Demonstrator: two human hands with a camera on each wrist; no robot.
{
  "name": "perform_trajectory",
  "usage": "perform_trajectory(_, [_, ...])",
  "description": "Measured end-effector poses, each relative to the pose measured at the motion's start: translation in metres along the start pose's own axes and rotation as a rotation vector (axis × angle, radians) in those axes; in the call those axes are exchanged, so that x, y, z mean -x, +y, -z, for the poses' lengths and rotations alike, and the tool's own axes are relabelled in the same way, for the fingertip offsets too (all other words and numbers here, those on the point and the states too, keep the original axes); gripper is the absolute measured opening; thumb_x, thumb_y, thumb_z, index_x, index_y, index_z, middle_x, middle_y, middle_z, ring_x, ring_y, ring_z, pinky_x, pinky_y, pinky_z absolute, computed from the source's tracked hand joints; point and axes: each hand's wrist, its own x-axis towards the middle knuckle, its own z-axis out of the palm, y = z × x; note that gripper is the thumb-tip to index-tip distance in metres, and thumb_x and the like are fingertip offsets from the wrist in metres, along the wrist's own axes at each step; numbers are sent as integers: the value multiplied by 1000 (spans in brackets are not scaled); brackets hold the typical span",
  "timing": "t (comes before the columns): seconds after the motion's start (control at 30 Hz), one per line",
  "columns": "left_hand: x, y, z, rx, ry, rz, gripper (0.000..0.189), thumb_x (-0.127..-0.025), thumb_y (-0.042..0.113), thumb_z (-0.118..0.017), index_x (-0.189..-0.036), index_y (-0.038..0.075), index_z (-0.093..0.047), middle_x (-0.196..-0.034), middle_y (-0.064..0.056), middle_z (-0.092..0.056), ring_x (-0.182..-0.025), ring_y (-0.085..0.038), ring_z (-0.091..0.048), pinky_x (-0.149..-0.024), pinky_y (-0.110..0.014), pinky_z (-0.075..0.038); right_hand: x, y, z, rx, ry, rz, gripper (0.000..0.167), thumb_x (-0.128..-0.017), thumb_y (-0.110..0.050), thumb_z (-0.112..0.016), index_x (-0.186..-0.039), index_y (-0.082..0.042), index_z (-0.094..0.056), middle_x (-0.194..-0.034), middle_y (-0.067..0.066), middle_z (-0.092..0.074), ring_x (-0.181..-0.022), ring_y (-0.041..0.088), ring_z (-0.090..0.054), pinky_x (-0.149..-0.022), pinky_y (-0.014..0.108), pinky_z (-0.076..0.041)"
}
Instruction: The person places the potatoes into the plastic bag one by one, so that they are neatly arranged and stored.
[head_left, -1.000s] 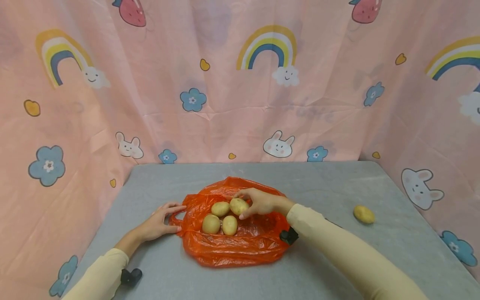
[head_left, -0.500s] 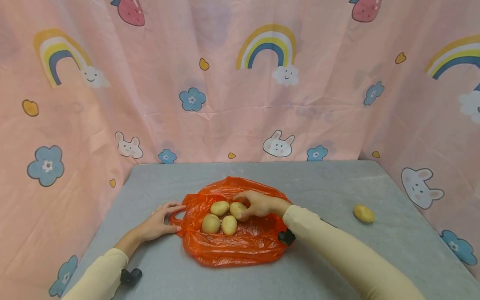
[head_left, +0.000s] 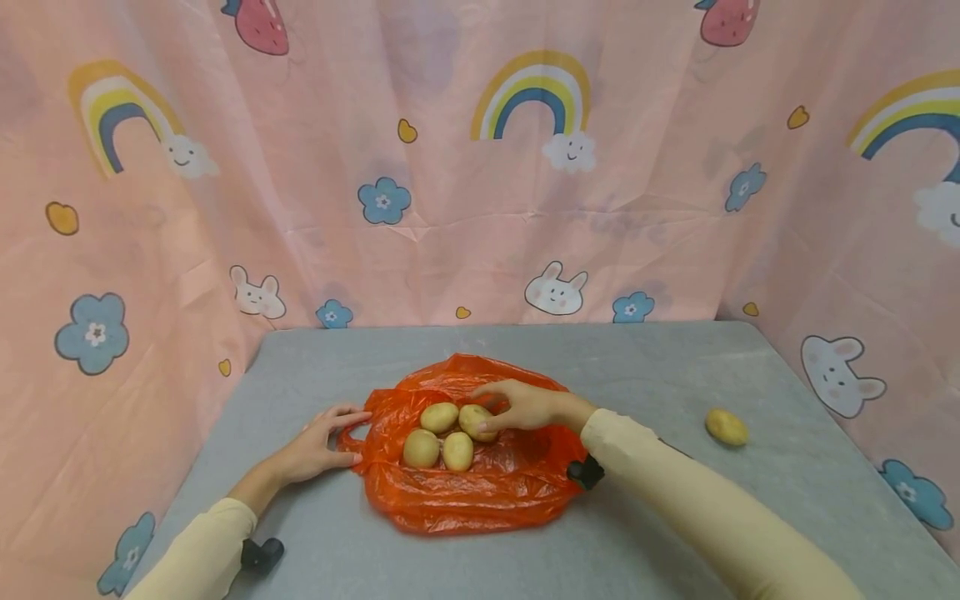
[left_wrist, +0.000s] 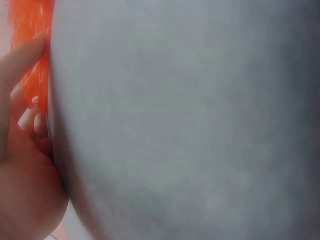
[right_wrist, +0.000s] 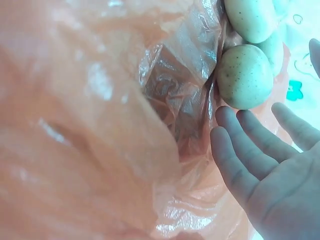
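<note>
Several yellow potatoes cluster inside an open orange plastic bag (head_left: 468, 507) at mid-table. My right hand (head_left: 528, 406) is just right of the potato at the back right of the group (head_left: 471, 417). In the right wrist view its fingers (right_wrist: 235, 165) are spread and extended, tips right by a potato (right_wrist: 245, 76), with nothing gripped. On the bag's left side, my left hand (head_left: 315, 447) rests with thumb and fingers apart at the bag's handle loop (head_left: 351, 440). The left wrist view shows a fingertip against the orange plastic (left_wrist: 31, 22).
One more potato (head_left: 727, 427) lies by itself on the grey table (head_left: 645, 358), off to the right. A pink patterned curtain (head_left: 450, 250) surrounds the table at the back and both sides. Black camera mounts sit on both wrists.
The potato in my right hand has gone down beside the others in the bag and been let go. The right hand has drawn slightly right; the left stays put.
</note>
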Motion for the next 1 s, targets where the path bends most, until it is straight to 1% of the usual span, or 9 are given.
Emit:
perform_trajectory(0.23, [2,0,0,1,2,7,65,-88,33,-78,-145,12,-56,-153,-16,-42,-142,-46,-31,-110,-76,-23,5,-2,3,-16,2,-16,58,-98,-30,-67,-149,-9,-49,-153,18,-48,-135,40,-53,-110,53,-46])
perform_trajectory(0.47, [2,-1,0,9,0,4,66,-88,33,-78,-146,13,-55,-153,-17,-41,-142,-47,-30,-110,-77,-22,12,-5,5,-116,-6,-3,60,-99,-26,-65,-151,-5,-44,-151,24,-48,-134,44,-54,-106,50,-50])
perform_trajectory(0.57, [2,-2,0,9,2,-3,66,-88,33,-78,-146,13,-55,-153,-17,-41,-142,-47,-30,-109,-78,-23,15,-5,5,-130,16,1,59,-100,-26,-65,-151,-5,-44,-151,23,-49,-135,44,-53,-106,49,-50])
perform_trajectory(0.7, [0,-2,0,4,6,-13,65,-88,33,-78,-145,12,-55,-153,-17,-41,-141,-46,-31,-109,-77,-23,22,-4,7,-138,61,25,57,-100,-23,-64,-150,-4,-45,-149,23,-52,-134,44,-54,-107,50,-49])
perform_trajectory(0.77, [-1,-1,0,4,7,-15,65,-88,33,-78,-145,12,-55,-153,-17,-42,-141,-46,-31,-110,-77,-23,27,-3,9,-145,73,50,56,-100,-22,-63,-150,-3,-45,-148,24,-52,-133,44,-55,-107,50,-49])
perform_trajectory(0.9, [-1,-1,-1,-5,5,-13,66,-88,33,-78,-145,12,-55,-152,-17,-42,-141,-46,-32,-110,-76,-23,37,0,12,-158,75,87,58,-101,-24,-62,-150,0,-43,-149,27,-49,-136,47,-51,-108,53,-47])
perform_trajectory(1.0, [-1,-1,-1,-11,3,-11,66,-88,34,-78,-145,12,-55,-152,-17,-42,-141,-46,-32,-110,-76,-23,45,1,13,-156,81,92,59,-102,-26,-61,-150,2,-43,-150,28,-48,-138,48,-48,-110,56,-45])
